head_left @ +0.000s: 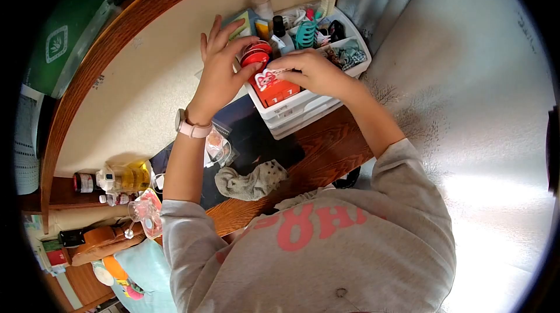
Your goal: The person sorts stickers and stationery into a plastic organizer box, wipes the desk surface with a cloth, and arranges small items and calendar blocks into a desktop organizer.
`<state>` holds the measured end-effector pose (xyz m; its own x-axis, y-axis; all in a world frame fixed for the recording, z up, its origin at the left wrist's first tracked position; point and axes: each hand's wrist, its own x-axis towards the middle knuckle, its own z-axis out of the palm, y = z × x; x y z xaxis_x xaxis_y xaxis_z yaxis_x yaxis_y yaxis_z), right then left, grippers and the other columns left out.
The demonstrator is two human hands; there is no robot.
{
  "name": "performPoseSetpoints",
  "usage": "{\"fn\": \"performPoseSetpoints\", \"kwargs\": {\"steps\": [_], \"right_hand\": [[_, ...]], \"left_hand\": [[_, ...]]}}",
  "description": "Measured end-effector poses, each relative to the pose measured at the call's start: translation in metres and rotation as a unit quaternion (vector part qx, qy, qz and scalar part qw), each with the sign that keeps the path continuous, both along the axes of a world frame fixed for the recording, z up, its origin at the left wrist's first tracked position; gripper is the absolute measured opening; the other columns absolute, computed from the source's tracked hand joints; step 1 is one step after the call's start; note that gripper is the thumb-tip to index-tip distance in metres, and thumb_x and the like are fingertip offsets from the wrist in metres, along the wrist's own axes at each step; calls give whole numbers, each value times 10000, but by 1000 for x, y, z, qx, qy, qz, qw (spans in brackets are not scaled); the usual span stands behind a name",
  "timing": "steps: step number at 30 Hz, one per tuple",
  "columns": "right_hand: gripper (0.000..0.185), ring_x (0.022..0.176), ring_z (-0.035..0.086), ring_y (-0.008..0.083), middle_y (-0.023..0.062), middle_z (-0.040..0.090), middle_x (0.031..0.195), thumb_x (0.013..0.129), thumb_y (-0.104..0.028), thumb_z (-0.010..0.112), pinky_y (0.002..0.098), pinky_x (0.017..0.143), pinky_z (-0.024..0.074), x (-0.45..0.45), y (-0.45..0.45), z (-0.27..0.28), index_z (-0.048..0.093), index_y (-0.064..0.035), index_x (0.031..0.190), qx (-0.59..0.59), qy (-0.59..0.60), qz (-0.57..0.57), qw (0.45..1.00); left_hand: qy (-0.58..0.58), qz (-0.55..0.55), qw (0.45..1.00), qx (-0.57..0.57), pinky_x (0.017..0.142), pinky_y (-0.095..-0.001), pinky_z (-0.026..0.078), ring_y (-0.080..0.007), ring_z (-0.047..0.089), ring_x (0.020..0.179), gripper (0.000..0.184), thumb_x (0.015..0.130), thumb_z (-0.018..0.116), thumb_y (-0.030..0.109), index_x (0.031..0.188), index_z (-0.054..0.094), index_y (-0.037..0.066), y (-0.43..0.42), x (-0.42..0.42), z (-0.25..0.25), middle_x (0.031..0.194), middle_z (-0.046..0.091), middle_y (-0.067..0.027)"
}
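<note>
At the upper middle, my left hand [224, 68] has its thumb and index finger closed on a round red tin [255, 55], its other fingers spread. Beside it, my right hand [315, 72] pinches a small white and red cartoon-figure item [267, 79] over a red box [274, 96]. Both the tin and the box are at the left part of a white compartment organizer [286, 110]. A teal claw clip [305, 34], a dark-capped bottle [279, 26] and hair ties [350, 56] also sit in the organizer.
Below the organizer, a grey cloth [251, 180] lies on a dark mat [256, 144] on the wooden desk [332, 144]. A clear plastic packet [216, 144] is near my left wrist. Bottles, including a yellow one [135, 176], stand at the left. A curved wooden shelf edge [87, 68] runs along the upper left.
</note>
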<state>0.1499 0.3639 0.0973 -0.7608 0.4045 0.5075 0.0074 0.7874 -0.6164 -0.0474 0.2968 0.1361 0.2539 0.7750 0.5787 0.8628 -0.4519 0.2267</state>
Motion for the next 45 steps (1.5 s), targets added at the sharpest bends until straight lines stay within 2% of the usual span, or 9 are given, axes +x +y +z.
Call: {"fn": "performPoseSetpoints", "kwargs": {"steps": [3, 8, 13, 19, 25, 32, 35, 39, 45], "right_hand": [[255, 791, 529, 216, 76, 545, 852, 738, -74, 644, 310, 735, 433, 3, -8, 9, 605, -27, 985, 121, 26, -53, 991], [318, 834, 519, 198, 76, 528, 865, 653, -76, 710, 300, 738, 415, 16, -18, 7, 595, -52, 949, 29, 79, -107, 991], [351, 912, 524, 256, 103, 536, 975, 700, -72, 657, 327, 798, 416, 23, -21, -2, 562, -60, 1037, 104, 136, -187, 967], [201, 886, 526, 160, 102, 537, 1008, 805, -28, 556, 276, 791, 423, 40, -75, -67, 516, -3, 1000, -47, 312, -316, 895], [191, 810, 513, 132, 73, 550, 873, 794, 24, 506, 252, 761, 407, 35, -150, -180, 495, 6, 985, -203, 104, -235, 945], [301, 740, 521, 110, 69, 564, 893, 783, -8, 546, 223, 615, 412, -20, -202, -169, 477, -9, 1076, -235, -56, -81, 967], [295, 755, 533, 136, 91, 573, 922, 774, -14, 548, 238, 632, 422, -34, -215, -167, 488, -6, 1062, -222, -107, -64, 967], [283, 773, 538, 150, 95, 576, 931, 777, -27, 544, 253, 652, 429, -49, -237, -175, 492, -6, 1054, -235, -100, -75, 964], [264, 770, 542, 152, 92, 575, 913, 791, -43, 534, 259, 665, 431, -89, -280, -180, 493, -4, 1048, -214, -94, -97, 967]], "left_hand": [[12, -4, 1000, 4, 1042, -506, 71, -361, 172, 1299, 371, 752, 631, 175, 1118, 577, 146, -7, 3, 4, 1328, 379, -89], [-78, -33, 996, 22, 1023, -544, 63, -369, 200, 1285, 343, 799, 571, 215, 1129, 575, 123, -25, 2, 2, 1308, 391, -109], [-114, 6, 992, 55, 1020, -533, 103, -368, 233, 1270, 327, 810, 530, 173, 1127, 568, 105, -70, 8, -8, 1293, 401, -123], [-78, 330, 940, 46, 1009, -455, 198, -351, 297, 1226, 335, 774, 575, 140, 1101, 549, 71, -201, -15, -90, 1225, 444, -133], [-146, 596, 788, -54, 975, -475, 236, -369, 330, 1171, 411, 723, 642, 180, 1096, 520, 60, -355, -21, -217, 1188, 448, -141], [-220, 704, 660, -145, 966, -487, 254, -387, 328, 1177, 756, 578, 752, 237, 1209, 393, 25, -441, -65, -297, 1215, 393, -246], [-89, 714, 673, -170, 996, -522, 187, -391, 238, 1243, 934, 542, 777, 302, 1286, 288, 20, -444, -103, -261, 1296, 296, -264], [-109, 668, 698, -233, 1024, -534, 14, -380, 73, 1310, 1249, 440, 768, 557, 1343, 130, -25, -464, -175, -263, 1387, 115, -277], [-85, 583, 729, -348, 1019, -552, -4, -356, 68, 1317, 1319, 366, 778, 574, 1340, 130, -35, -487, -221, -262, 1403, 112, -235]]}}
